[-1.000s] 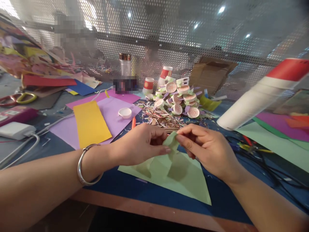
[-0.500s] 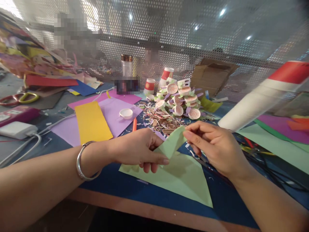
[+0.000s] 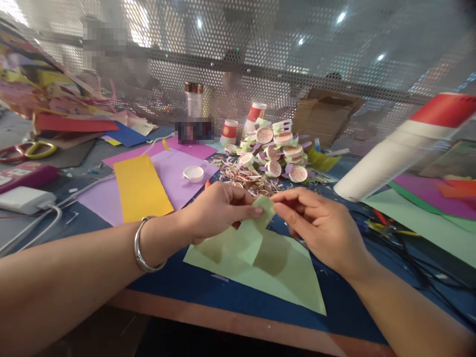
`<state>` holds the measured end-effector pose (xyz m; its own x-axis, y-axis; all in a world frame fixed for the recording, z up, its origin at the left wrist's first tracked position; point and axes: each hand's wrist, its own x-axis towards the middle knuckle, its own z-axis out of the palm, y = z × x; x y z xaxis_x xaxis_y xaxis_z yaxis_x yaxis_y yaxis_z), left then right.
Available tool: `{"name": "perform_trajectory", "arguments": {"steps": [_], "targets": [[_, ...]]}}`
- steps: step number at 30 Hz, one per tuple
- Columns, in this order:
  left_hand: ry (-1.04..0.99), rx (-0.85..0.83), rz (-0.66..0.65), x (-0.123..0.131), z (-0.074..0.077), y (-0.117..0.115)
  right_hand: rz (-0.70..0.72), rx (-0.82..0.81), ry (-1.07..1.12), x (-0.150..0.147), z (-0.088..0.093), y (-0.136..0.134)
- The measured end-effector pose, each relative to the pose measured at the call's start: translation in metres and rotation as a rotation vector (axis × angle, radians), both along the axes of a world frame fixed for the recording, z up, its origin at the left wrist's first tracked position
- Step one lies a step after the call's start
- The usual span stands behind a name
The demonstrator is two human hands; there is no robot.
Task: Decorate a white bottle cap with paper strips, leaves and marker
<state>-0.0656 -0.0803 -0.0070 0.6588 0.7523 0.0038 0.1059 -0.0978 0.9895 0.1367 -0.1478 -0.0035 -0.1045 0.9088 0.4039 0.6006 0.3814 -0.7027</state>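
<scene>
Between my two hands hangs a small piece of light green paper [image 3: 252, 235], its upper end bent. My left hand [image 3: 219, 210], with a silver bangle at the wrist, pinches the strip near its top between thumb and fingers. My right hand [image 3: 316, 220] grips the upper right edge with thumb and forefinger. Below, a larger light green sheet [image 3: 293, 285] lies on the blue table, with shadows of the hands across it. Behind my left hand an orange tip [image 3: 207, 184] peeks out; the rest of it is hidden.
Paper scraps [image 3: 256, 183] and a pile of cut cup bottoms [image 3: 273, 148] lie beyond my hands. Left are a yellow sheet [image 3: 141, 188], purple paper [image 3: 182, 163] and scissors [image 3: 40, 148]. A tall stack of paper cups [image 3: 390, 153] leans at right, near black cables [image 3: 412, 263].
My left hand has moved up and right along the green paper, closer to my right hand. The piece now hangs down below the fingers. My right hand has shifted slightly left.
</scene>
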Motion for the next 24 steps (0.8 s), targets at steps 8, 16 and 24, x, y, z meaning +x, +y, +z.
{"name": "perform_trajectory", "arguments": {"steps": [8,16,24], "targets": [[-0.215,-0.338,0.226,0.002,0.007,-0.001,0.179,0.441,-0.473,-0.005,-0.005,-0.01],[-0.265,-0.356,0.153,0.001,0.005,-0.004,0.131,0.332,-0.188,-0.009,-0.006,-0.008],[-0.347,-0.365,0.101,0.002,0.006,-0.006,-0.011,0.116,-0.021,-0.011,-0.008,-0.004]]}}
